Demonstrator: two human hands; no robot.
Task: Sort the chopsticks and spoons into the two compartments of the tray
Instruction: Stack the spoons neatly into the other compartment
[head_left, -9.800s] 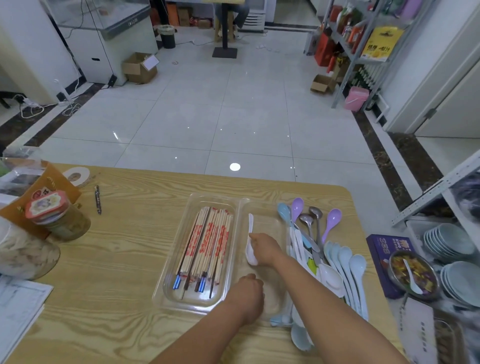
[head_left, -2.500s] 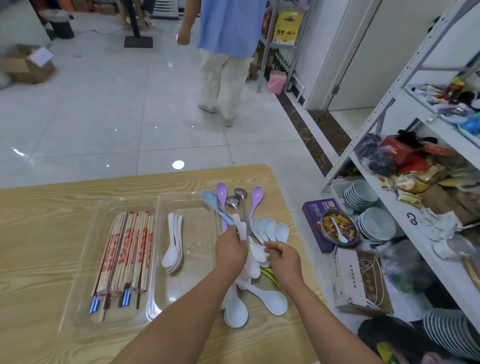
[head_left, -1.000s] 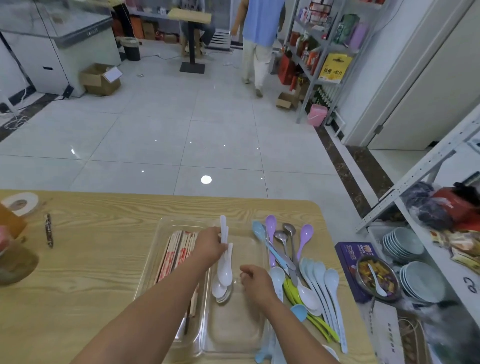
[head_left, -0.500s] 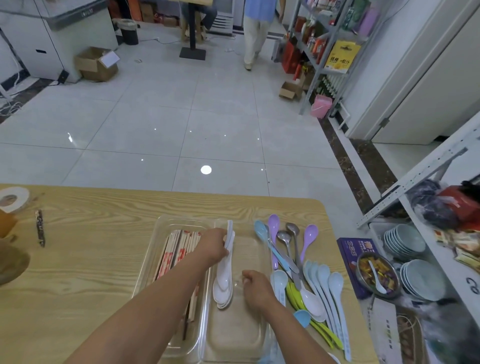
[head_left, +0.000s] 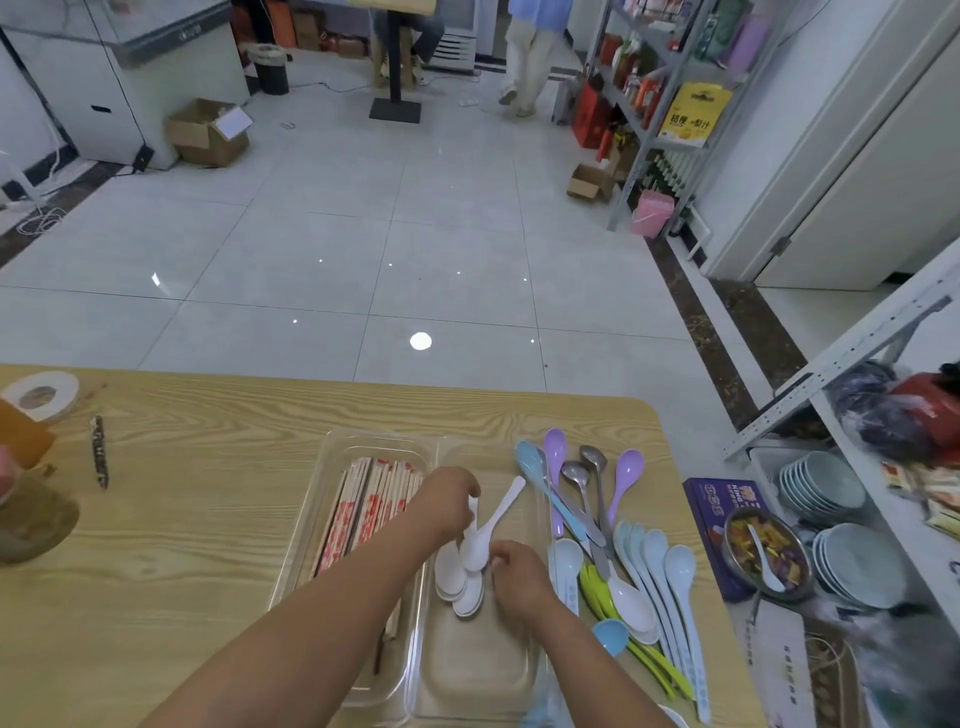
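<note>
A clear two-compartment tray (head_left: 376, 441) lies on the wooden table. Its left compartment holds paper-wrapped chopsticks (head_left: 363, 506). In the right compartment lie several stacked white spoons (head_left: 457, 582). My left hand (head_left: 447, 501) is closed around their handles. One white spoon (head_left: 491, 530) tilts out to the right, and my right hand (head_left: 519, 574) touches its bowl with the fingertips. Loose spoons (head_left: 623, 561), blue, purple, metal, green and white, lie on the table right of the tray.
A purple box (head_left: 719, 525) and a metal bowl of food (head_left: 766, 556) sit at the table's right edge, stacked plates (head_left: 826, 486) on a shelf beyond. A pen (head_left: 100, 451) and a tape roll (head_left: 41, 395) lie at far left.
The head camera has tipped slightly. My left hand has slid down the spoon handles, one white spoon now leans out to the right, and my right hand has come up to its bowl.
</note>
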